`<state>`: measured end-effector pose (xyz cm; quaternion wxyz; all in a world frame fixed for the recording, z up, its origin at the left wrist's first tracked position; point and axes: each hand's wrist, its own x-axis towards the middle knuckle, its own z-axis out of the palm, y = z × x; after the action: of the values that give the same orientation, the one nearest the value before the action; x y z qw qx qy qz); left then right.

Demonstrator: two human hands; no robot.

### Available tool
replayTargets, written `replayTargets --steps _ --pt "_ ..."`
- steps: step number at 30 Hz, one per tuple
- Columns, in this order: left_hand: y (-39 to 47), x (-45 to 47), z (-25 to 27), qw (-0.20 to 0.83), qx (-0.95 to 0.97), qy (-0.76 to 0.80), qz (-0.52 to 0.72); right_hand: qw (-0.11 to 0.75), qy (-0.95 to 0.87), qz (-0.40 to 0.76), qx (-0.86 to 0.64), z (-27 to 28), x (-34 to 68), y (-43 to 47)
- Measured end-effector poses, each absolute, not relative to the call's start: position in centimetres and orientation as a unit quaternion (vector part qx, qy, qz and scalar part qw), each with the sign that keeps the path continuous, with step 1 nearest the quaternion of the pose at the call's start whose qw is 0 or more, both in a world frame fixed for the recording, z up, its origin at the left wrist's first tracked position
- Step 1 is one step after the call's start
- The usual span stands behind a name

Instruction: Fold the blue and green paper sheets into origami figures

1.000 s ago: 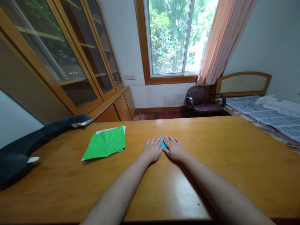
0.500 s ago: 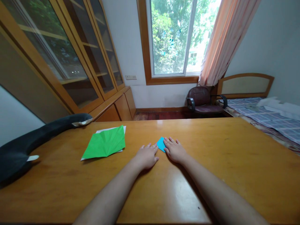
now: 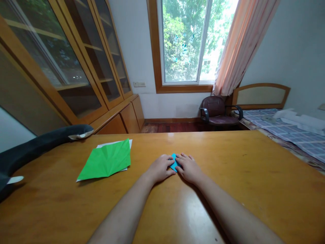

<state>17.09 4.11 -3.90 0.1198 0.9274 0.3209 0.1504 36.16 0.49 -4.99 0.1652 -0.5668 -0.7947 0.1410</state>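
Note:
A small folded piece of blue paper [image 3: 174, 163] lies on the wooden table between my two hands. My left hand [image 3: 161, 168] is closed at the paper's left edge, fingers bent together over it and thumb by the near corner. Over the right side of the paper rests my right hand [image 3: 188, 167], its fingers spread and stretched out, pressing down with the thumb on the paper. Both hands cover part of the paper, so its full outline is hidden.
To the left lies a creased green sheet of paper [image 3: 108, 159] over white paper. A dark plush toy [image 3: 43, 144] stretches along the table's left edge. Beyond the table [image 3: 228, 176] stand a brown armchair [image 3: 215, 110], a bed [image 3: 289, 125] and a glass-door cabinet [image 3: 111, 105].
My left hand has come in over the paper's left edge, its fingers now bent. My right hand stays on the right side. The view has shifted slightly.

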Motion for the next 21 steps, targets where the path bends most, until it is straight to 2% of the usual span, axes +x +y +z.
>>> replayTargets --steps 8,21 --pt "4.65 16.99 -4.29 0.127 0.926 0.324 0.148 0.223 -0.828 0.114 -0.501 -4.84 36.61 1.13" --pt "4.83 16.33 -3.74 0.147 0.918 0.332 0.161 0.233 -0.826 0.113 -0.501 -4.8 36.76 0.85"
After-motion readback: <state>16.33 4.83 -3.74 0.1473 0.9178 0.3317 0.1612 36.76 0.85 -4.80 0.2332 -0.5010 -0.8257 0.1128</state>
